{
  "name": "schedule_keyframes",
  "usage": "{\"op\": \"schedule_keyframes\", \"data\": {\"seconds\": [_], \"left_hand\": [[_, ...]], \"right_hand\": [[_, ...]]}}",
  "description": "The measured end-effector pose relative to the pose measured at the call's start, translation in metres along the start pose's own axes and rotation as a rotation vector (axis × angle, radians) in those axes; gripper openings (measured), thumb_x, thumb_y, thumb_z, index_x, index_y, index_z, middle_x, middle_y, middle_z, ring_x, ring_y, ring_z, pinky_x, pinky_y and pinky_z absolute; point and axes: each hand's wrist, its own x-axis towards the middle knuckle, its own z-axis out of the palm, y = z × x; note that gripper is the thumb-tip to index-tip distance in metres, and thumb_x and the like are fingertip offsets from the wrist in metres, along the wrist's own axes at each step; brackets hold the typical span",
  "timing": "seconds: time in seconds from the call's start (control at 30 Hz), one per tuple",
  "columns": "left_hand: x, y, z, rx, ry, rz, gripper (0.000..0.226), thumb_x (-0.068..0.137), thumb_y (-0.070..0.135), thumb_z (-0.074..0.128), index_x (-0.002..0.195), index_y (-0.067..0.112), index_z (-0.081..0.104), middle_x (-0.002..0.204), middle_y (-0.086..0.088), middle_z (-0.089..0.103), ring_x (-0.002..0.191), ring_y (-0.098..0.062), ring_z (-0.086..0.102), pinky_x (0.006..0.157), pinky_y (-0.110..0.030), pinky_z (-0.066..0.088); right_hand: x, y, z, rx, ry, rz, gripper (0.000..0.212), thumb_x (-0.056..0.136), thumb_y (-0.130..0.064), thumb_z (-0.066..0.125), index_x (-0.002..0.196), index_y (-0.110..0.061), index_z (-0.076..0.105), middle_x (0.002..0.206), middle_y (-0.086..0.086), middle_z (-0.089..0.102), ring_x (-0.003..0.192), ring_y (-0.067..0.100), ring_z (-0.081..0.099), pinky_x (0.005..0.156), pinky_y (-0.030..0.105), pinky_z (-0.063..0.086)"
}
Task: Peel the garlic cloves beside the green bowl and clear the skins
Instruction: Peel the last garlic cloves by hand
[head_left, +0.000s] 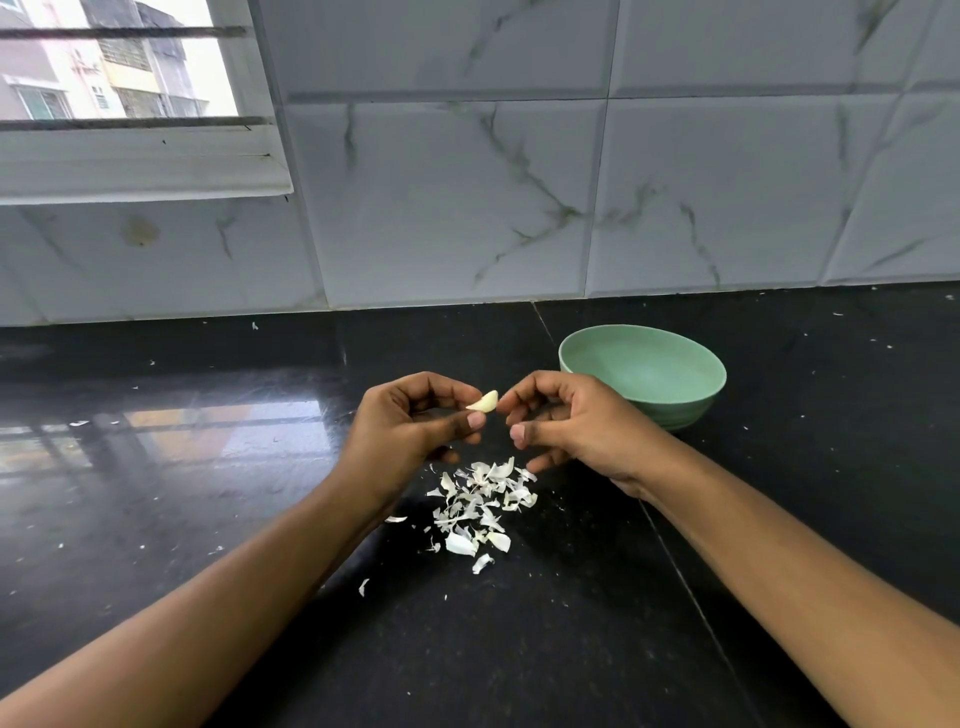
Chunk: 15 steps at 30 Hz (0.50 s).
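Note:
A pale garlic clove (483, 401) is held in the air above the black counter. My left hand (410, 421) pinches its left end between thumb and fingers. My right hand (563, 422) touches the clove's right end with curled fingertips. Below the hands a heap of white garlic skins (480, 506) lies on the counter, with a few stray flakes around it. The green bowl (644, 373) stands just behind my right hand; the part of its inside that I can see holds nothing.
The black stone counter (208, 467) runs to a marbled tile wall (467, 208) at the back. A window (119, 67) is at the upper left. Small white skin specks dot the counter.

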Motion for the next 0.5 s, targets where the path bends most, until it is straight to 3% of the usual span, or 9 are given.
{"op": "schedule_keyframes", "data": {"seconds": [0.13,0.23,0.3,0.4,0.5], "left_hand": [[-0.0018,0.0004,0.0018,0.104,-0.015,0.038,0.018,0.071,-0.003,0.075,0.078,0.012,0.068,0.065,0.001,0.07,0.056,-0.008,0.066,0.048,-0.019,0.05],[-0.0045,0.0004,0.004,0.183,-0.01,0.109,0.015,0.066,0.006,0.08,0.076,0.013,0.071,0.065,-0.01,0.07,0.056,-0.012,0.066,0.054,-0.024,0.055],[-0.0051,0.0014,0.0043,0.201,0.002,0.168,0.015,0.064,0.008,0.081,0.073,0.016,0.073,0.065,-0.006,0.072,0.058,-0.01,0.066,0.057,-0.02,0.053],[-0.0054,0.0037,0.0052,0.12,-0.003,0.178,0.017,0.065,-0.003,0.077,0.072,0.012,0.073,0.066,0.001,0.073,0.061,-0.006,0.068,0.06,-0.014,0.051],[-0.0033,0.0047,0.005,-0.045,0.033,0.066,0.012,0.064,0.002,0.075,0.074,0.007,0.07,0.064,-0.005,0.072,0.06,-0.011,0.069,0.058,-0.018,0.054]], "right_hand": [[-0.0001,-0.0011,0.0007,0.097,0.018,-0.005,0.024,0.083,-0.01,0.069,0.107,-0.01,0.063,0.088,0.007,0.066,0.074,0.01,0.066,0.057,0.025,0.057],[-0.0014,-0.0004,0.0056,0.135,0.018,-0.043,0.015,0.081,-0.003,0.069,0.095,-0.003,0.063,0.08,0.012,0.072,0.061,0.012,0.065,0.055,0.022,0.056],[-0.0007,-0.0007,0.0062,0.188,0.018,-0.05,0.009,0.08,0.001,0.068,0.087,-0.002,0.063,0.074,0.01,0.072,0.057,0.011,0.064,0.054,0.021,0.055],[0.0,-0.0027,0.0053,0.258,0.001,-0.026,0.009,0.079,0.002,0.067,0.085,-0.003,0.063,0.073,0.008,0.071,0.06,0.01,0.066,0.057,0.021,0.056],[0.0002,-0.0021,0.0034,0.267,0.013,-0.028,0.012,0.079,0.005,0.067,0.085,-0.005,0.063,0.072,0.004,0.067,0.064,0.011,0.067,0.06,0.023,0.058]]}}
